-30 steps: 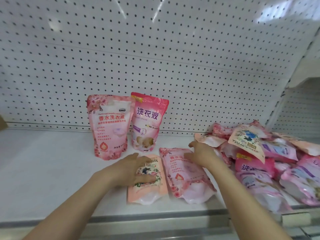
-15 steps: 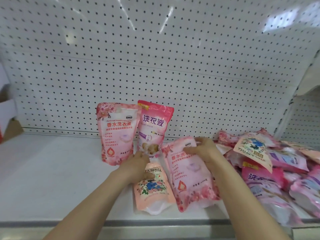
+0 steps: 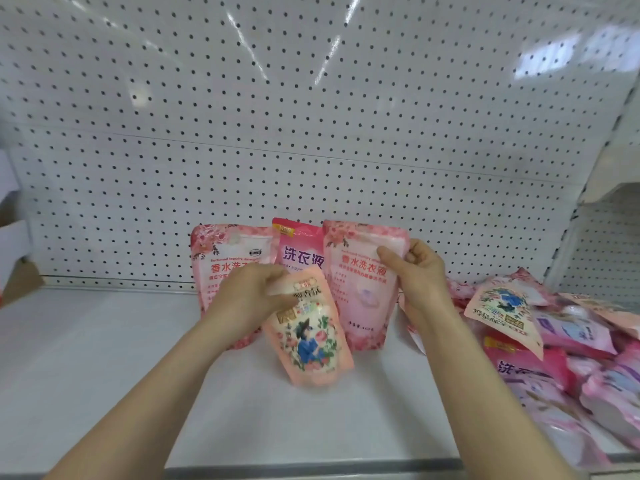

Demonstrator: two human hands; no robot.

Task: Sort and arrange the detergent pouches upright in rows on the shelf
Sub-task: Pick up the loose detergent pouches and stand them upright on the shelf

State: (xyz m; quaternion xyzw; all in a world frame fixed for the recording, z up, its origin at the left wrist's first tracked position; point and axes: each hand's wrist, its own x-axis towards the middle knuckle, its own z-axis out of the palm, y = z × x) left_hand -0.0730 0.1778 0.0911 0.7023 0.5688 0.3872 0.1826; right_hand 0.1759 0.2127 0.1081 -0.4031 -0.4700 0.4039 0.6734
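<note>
At frame centre, the right hand pinches the upper right corner of a pink pouch, long axis vertical, just right of the back row, while the left hand pinches a tilted peach pouch by its top over the shelf.

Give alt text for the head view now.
The left hand grips a tilted peach pouch while the right hand holds a pink floral pouch upright, in front of two pouches standing by the pegboard. A jumbled pile of pouches lies at right.
</note>
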